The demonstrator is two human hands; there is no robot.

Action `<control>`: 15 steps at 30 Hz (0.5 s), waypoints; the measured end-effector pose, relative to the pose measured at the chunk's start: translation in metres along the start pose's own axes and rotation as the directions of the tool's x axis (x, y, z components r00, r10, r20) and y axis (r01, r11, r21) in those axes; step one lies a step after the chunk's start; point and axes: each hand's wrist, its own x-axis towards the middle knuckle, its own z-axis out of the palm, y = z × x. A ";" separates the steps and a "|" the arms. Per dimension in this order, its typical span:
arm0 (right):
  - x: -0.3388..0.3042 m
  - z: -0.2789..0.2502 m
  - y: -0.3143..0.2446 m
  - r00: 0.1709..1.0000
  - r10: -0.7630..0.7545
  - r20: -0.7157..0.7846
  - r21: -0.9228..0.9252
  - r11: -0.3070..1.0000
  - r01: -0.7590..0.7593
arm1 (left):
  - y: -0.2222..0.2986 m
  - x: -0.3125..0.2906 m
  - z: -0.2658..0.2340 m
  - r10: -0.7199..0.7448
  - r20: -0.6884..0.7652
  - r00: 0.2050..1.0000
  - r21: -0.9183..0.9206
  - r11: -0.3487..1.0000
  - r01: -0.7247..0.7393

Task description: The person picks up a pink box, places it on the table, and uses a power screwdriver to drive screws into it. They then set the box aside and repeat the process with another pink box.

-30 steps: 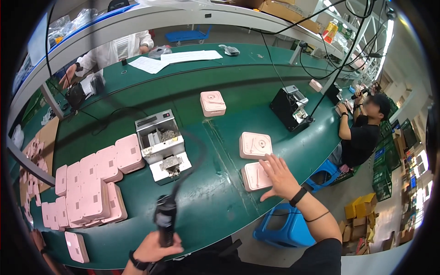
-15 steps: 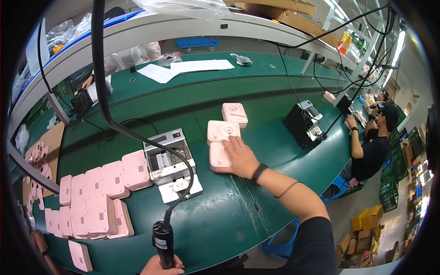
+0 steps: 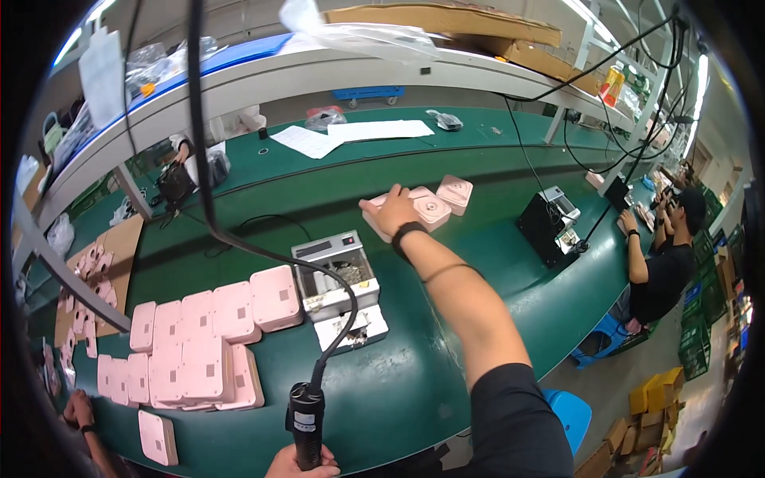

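A black electric screwdriver (image 3: pixel 306 424) stands upright in my left hand (image 3: pixel 301 464), whose fingers are wrapped round its lower body near the bottom edge. With my right arm reaching far over the bench, my right hand (image 3: pixel 397 212) grips a pale pink plastic housing (image 3: pixel 373 213), partly hidden beneath the hand. Just right of it lie a second pink housing (image 3: pixel 431 209) and a third pink housing (image 3: pixel 455 191), with round details on their upper faces. A grey screw feeder (image 3: pixel 339 279) with loose screws in its tray stands between my hands.
Several pink housings (image 3: pixel 209 370) are stacked at the left. Another screw feeder (image 3: pixel 550 227) stands at the right, near a seated co-worker (image 3: pixel 665 259). The screwdriver's black cable (image 3: pixel 263 248) hangs across the bench. Small pink parts (image 3: pixel 96 267) lie on cardboard at far left. Another person's hands (image 3: pixel 80 408) show lower left.
My right hand has moved the nearest pink housing away from me and to the left, beside the other two. The view has shifted slightly. My left hand still holds the screwdriver.
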 end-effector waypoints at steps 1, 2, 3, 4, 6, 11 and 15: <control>-0.015 -0.019 -0.006 0.992 -0.124 -0.005 0.130 0.984 0.124 | -0.005 -0.007 -0.004 -0.008 -0.034 0.999 0.030 1.000 0.009; -0.034 -0.033 -0.008 0.968 -0.175 -0.182 0.316 0.921 0.226 | -0.010 -0.015 -0.008 -0.014 -0.067 0.998 0.052 0.998 0.018; -0.060 -0.046 -0.008 0.919 -0.182 -0.350 0.476 0.811 0.341 | -0.016 -0.021 -0.012 -0.025 -0.105 0.994 0.070 0.997 0.033; -0.100 -0.081 -0.020 0.905 -0.190 -0.380 0.513 0.771 0.377 | -0.020 -0.027 -0.016 0.025 -0.077 0.997 0.107 0.994 -0.017; -0.174 -0.111 -0.021 0.979 -0.097 -0.182 0.773 0.600 0.203 | -0.026 -0.025 -0.026 0.074 0.003 0.997 0.149 0.986 -0.074; -0.346 -0.142 -0.052 0.822 -0.416 0.388 0.920 0.132 -0.368 | -0.013 0.000 -0.004 0.335 0.233 0.913 0.246 0.888 -0.389; -0.384 -0.144 -0.067 0.740 -0.504 0.445 0.828 -0.083 -0.554 | -0.018 -0.012 -0.005 0.375 0.195 0.906 0.431 0.797 -0.423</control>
